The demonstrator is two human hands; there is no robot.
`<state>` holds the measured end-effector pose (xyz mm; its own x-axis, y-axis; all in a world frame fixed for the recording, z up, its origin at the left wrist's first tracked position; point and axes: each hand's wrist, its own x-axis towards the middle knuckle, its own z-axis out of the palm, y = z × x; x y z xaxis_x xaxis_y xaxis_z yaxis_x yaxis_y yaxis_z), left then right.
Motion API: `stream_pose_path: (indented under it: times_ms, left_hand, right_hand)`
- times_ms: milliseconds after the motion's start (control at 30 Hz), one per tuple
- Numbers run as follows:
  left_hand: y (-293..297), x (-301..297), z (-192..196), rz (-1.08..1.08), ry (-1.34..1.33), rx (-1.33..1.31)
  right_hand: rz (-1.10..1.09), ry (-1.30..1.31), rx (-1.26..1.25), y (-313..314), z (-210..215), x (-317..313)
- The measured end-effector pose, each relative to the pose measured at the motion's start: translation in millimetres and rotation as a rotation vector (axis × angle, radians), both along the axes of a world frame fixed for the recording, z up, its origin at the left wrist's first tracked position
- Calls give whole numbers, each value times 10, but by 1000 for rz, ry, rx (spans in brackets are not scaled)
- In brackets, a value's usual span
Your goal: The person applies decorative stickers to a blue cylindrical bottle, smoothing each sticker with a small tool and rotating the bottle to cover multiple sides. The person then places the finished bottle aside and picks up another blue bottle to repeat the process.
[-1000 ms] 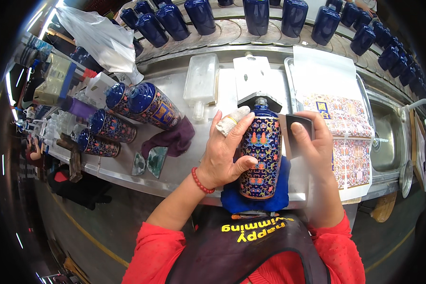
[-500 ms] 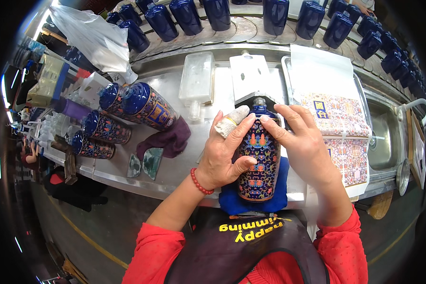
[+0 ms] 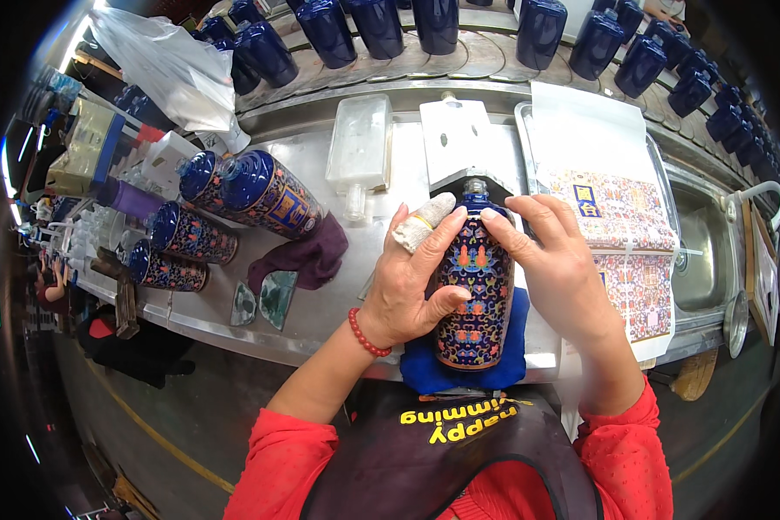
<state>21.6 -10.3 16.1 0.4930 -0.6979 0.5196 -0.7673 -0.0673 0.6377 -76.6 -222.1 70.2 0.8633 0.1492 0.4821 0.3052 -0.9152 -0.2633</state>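
A dark blue bottle (image 3: 472, 286) with a colourful floral pattern leans back, its base on a blue cloth (image 3: 518, 334) at the counter's front edge. Its neck points away from me, in front of a white block-like stand (image 3: 457, 139). My left hand (image 3: 412, 282) closes against the bottle's left side, thumb across its front and index fingertip at the shoulder. One finger is wrapped in pale material, and a red bead bracelet circles the wrist. My right hand (image 3: 546, 260) has its fingers stretched out and apart, index fingertip touching the right shoulder; its thumb is hidden.
Patterned bottles (image 3: 273, 195) stand at left beside a purple cloth (image 3: 308, 251) and green flat pieces (image 3: 277, 299). A clear container (image 3: 360, 143) lies behind. Patterned sheets (image 3: 628, 260) sit at right, near a sink (image 3: 698, 269). Plain blue bottles (image 3: 542, 35) line a curved conveyor (image 3: 468, 65).
The plain blue bottles on the conveyor have moved to the right. My right index fingertip has shifted slightly right on the bottle's shoulder; my left hand stays nearly still.
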Motion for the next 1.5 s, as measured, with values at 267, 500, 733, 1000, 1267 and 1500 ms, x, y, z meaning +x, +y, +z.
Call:
stream_pose_path:
  times_ms: [267,500,733,1000,1267,1500]
  left_hand:
    - [-11,-1,-13,21,-60,17]
    - [-11,-4,-21,42,-102,43]
    - [-7,-25,0,60,-121,58]
    - [-41,-167,270,90,-373,299]
    - [56,-746,295,4,-471,325]
    - [271,-965,43,210,-399,317]
  right_hand:
    - [6,0,15,15,-28,-3]
    - [7,3,35,22,-16,2]
    - [-39,-58,80,-113,-138,-65]
    - [-159,-213,349,-143,-251,-208]
    - [-55,-215,255,-25,-96,-115]
    - [216,257,451,51,385,167]
